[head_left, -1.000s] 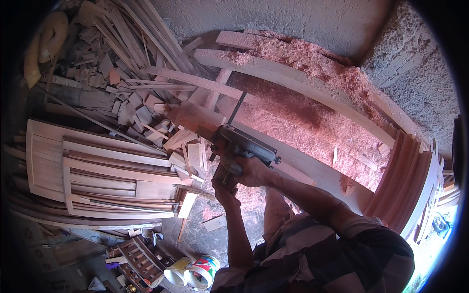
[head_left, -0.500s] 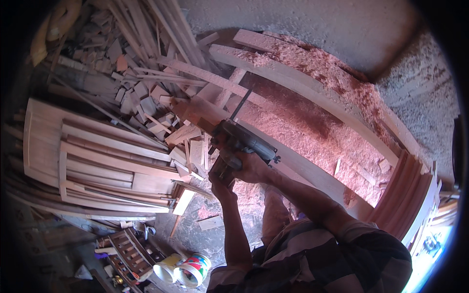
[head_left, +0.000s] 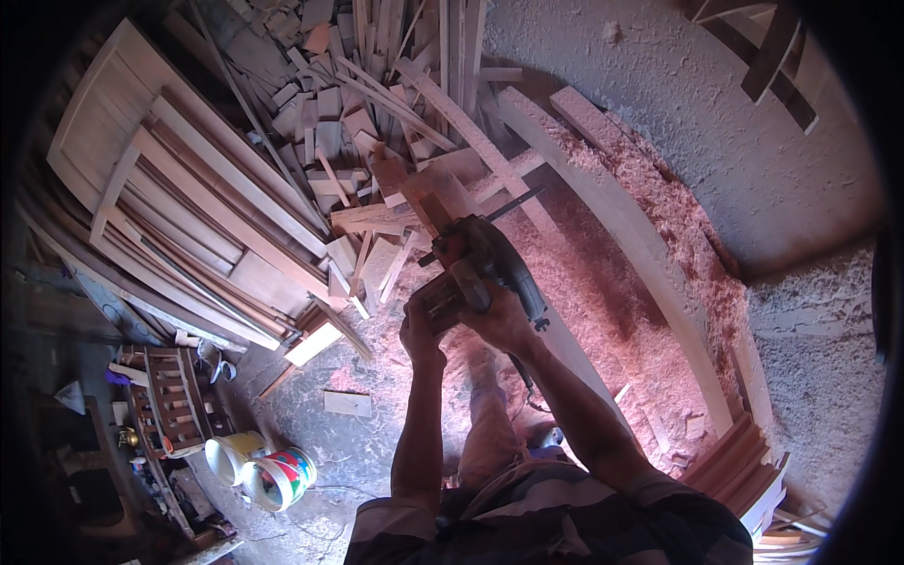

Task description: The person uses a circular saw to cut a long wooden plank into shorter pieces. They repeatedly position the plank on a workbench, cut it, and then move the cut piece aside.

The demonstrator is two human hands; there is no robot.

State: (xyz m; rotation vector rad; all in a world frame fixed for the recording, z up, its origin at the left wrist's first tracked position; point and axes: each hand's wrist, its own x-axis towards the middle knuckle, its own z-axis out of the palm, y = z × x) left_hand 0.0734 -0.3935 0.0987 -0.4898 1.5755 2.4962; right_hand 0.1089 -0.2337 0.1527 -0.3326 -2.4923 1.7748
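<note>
Near the centre of the frame, a dark handheld power tool (head_left: pixel 504 259) with a rounded, hard-looking casing was tilted over a long pale board (head_left: pixel 567 363); whether its underside touched the wood could not be told. A thin straight rod (head_left: pixel 516 203) jutted from it toward the upper right. The right hand (head_left: pixel 501 322) had its fingers wrapped around the tool's grip, and the left hand (head_left: pixel 420 331) was closed on its boxy left side, some fingertips hidden. No lettering could be made out on the tool.

Printing showed on one bucket (head_left: pixel 301 461) at the lower left, a glossy band of red, green, blue and white, its words too small to read. A plainer yellowish bucket (head_left: pixel 226 461) stood just beside it.

Fluffy, curled shavings (head_left: pixel 612 306), pink in the light, heaped right of centre, bounded by a smooth, curved beam (head_left: pixel 612 202). Blocky wood offcuts (head_left: pixel 330 104) were jumbled at the upper middle. A framed wooden panel (head_left: pixel 113 104) with bowed slats filled the upper left, and coarse, grainy plaster covered the wall (head_left: pixel 603 66) at the upper right.
</note>
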